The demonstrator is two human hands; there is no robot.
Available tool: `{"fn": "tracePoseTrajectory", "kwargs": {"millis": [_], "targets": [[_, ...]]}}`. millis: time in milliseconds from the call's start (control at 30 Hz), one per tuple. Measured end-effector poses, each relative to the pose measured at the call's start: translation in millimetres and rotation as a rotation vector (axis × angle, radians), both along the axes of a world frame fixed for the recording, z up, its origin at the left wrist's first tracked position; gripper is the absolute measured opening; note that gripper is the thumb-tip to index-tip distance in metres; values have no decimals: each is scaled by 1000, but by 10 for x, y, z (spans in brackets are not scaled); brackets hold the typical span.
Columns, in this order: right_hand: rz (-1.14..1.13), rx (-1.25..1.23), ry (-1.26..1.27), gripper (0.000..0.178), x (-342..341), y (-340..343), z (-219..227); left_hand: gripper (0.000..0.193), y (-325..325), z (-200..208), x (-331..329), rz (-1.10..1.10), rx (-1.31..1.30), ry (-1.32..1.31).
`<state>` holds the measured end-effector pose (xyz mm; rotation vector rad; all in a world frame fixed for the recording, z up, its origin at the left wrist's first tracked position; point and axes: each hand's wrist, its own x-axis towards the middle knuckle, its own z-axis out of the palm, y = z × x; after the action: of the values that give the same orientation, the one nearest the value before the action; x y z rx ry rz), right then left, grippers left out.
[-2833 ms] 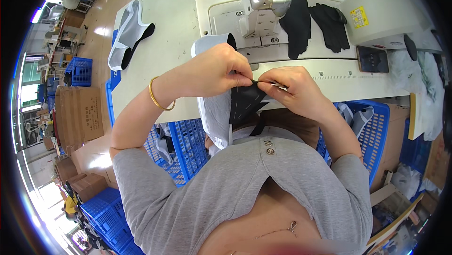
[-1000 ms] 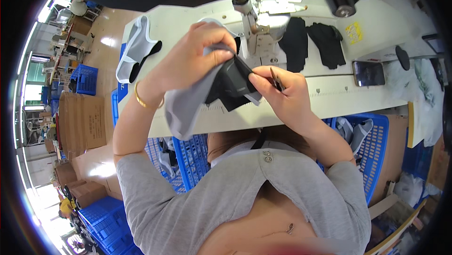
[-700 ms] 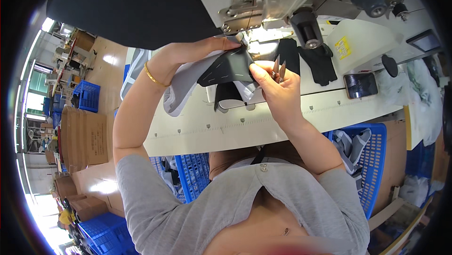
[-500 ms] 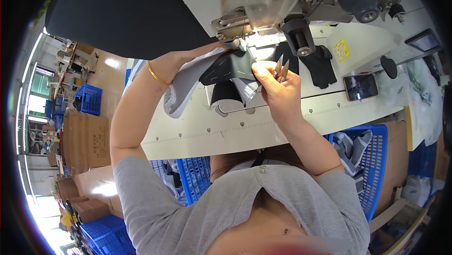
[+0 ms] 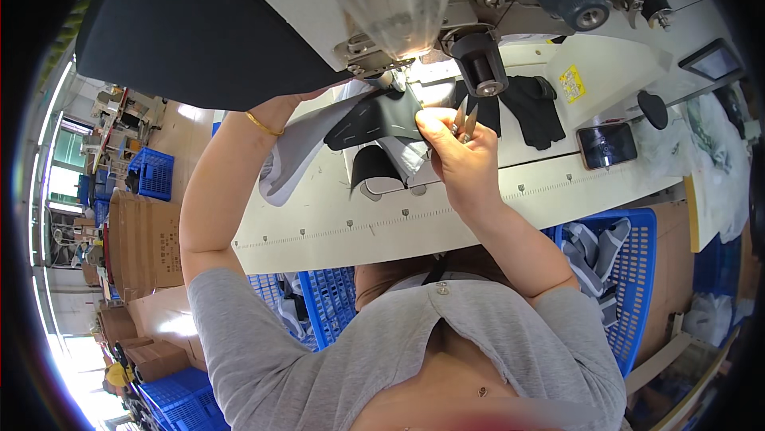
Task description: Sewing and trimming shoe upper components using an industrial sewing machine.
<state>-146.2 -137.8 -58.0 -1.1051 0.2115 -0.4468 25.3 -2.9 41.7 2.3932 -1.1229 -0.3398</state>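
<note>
Under the lit needle area of a sewing machine (image 5: 374,64) lies a black fabric piece (image 5: 374,122) with light dashes of stitching or marks. Grey-white fabric (image 5: 307,148) is joined to it or layered beneath it. My right hand (image 5: 462,152) pinches the black piece's right edge between thumb and forefinger. That same hand keeps a pair of thread snips (image 5: 469,122) in its palm, the pointed blades sticking up past the fingers. My left hand (image 5: 288,109), with a gold bangle at the wrist, reaches to the fabric's far left side; the machine's dark cover hides its fingers.
A black glove-like piece (image 5: 532,112) and a phone (image 5: 607,146) lie on the machine table (image 5: 335,236), right of my hand. Blue baskets (image 5: 637,287) with grey and dark cloth pieces stand below the table edge. Cardboard boxes (image 5: 143,240) are at the left.
The view has shifted a little, so the machine and table sit further left. More of my left hand is behind the machine's cover. My right hand keeps its pinch and the snips.
</note>
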Motion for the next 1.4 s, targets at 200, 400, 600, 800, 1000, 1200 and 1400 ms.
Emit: {"fn": "tracePoseTrajectory", "kwargs": {"millis": [200,400,600,800,1000,1200,1400], "targets": [[17,31,31,14,-25,4,51,36,-36,55,-70,62,146,-49],[32,48,10,16,-4,58,79,38,17,87,-62,118,293,-87],[42,-118,-4,16,54,62,-7,30,300,-27,-311,90,166,-514],[25,12,-155,16,30,117,-69,31,195,-410,-995,-327,-480,-886],[78,-148,-50,21,-95,81,-17,35,218,-715,-876,-279,-551,-691],[-9,-268,-122,24,-84,132,-121,40,110,-651,-866,-299,-465,-972],[-81,-366,-125,20,-70,130,-93,40,-4,-682,-874,-314,-515,-1107]]}}
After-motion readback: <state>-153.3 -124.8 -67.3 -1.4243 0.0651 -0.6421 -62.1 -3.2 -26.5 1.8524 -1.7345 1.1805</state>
